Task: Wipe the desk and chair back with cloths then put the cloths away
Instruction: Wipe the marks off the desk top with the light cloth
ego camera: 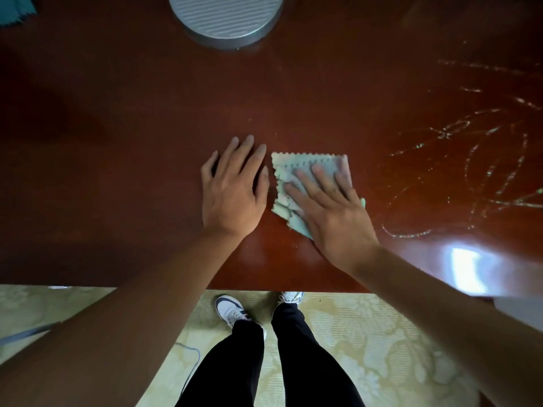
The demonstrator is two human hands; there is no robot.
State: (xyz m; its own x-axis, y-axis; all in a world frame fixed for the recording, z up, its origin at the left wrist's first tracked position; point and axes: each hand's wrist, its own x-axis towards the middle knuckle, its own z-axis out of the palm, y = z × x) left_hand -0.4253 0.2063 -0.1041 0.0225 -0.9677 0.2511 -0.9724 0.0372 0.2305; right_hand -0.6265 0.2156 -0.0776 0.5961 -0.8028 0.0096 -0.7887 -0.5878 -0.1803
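The right hand point(332, 210) presses flat on the pale cloth point(296, 177) near the desk's point(117, 142) front edge. The left hand point(232, 186) rests flat beside it. White marks point(476, 160) remain toward the right edge, so wiping seems unfinished.

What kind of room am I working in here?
Probably an office or a hotel-style room, though little of it shows: a polished dark wooden desk, patterned pale carpet underfoot, and a round ribbed grey object standing on the desk's far side.
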